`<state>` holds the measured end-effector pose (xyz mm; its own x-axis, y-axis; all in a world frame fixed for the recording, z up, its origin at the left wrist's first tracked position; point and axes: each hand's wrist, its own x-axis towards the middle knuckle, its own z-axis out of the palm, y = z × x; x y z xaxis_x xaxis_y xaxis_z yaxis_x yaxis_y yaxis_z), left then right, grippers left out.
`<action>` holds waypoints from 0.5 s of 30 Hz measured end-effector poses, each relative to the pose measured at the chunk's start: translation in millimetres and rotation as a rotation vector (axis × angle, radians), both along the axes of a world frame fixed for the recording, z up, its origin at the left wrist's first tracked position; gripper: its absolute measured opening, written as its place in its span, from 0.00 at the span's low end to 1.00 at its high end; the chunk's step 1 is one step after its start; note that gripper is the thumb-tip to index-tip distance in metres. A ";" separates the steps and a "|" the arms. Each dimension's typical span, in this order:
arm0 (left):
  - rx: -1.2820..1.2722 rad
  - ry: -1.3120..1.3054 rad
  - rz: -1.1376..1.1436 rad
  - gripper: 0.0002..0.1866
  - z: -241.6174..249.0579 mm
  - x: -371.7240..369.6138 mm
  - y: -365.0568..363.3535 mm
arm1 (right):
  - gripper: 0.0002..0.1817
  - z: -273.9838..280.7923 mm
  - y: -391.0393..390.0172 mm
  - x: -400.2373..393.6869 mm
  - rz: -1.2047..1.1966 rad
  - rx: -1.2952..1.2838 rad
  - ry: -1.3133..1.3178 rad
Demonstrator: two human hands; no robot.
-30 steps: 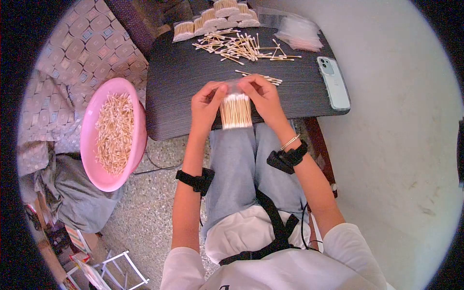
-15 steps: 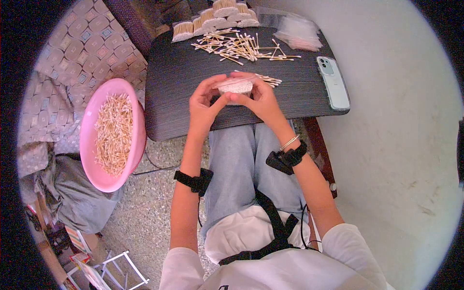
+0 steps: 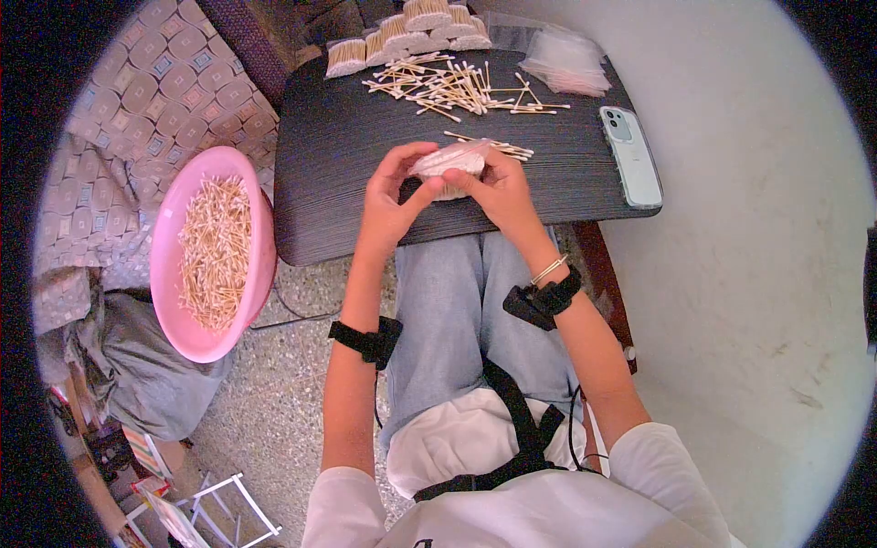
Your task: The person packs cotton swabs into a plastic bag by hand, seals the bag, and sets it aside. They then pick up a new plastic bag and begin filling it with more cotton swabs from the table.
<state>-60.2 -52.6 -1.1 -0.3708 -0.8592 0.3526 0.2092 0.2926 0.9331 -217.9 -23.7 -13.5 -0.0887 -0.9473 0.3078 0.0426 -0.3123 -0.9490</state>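
Between my two hands, over the near part of the black table, is a clear plastic bag packed with cotton swabs. My left hand grips its left side, thumb in front and fingers behind. On the other side my right hand holds it, with the thumb pressed on the front. White cotton tips show through the film at the top. Just beyond my right fingers lie a few loose cotton swabs.
A pile of loose swabs spreads across the far table, with stacked filled bags behind it. Empty clear bags lie far right, and a phone near the right edge. A pink basin full of swabs stands left.
The bag's top has tilted and its film is pressed down differently. My left hand has shifted slightly right, and my right thumb now lies across the front of the bag.
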 end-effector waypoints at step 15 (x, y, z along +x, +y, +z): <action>0.037 0.052 0.012 0.08 -0.6 1.1 0.2 | 0.08 6.1 -4.6 0.9 0.009 0.076 -0.068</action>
<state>-59.1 -52.4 -1.7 -0.3428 -0.8763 0.3387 0.2542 0.2605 0.9314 -217.0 -28.3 -7.4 -0.0986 -0.9685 0.2285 0.1099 -0.2388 -0.9648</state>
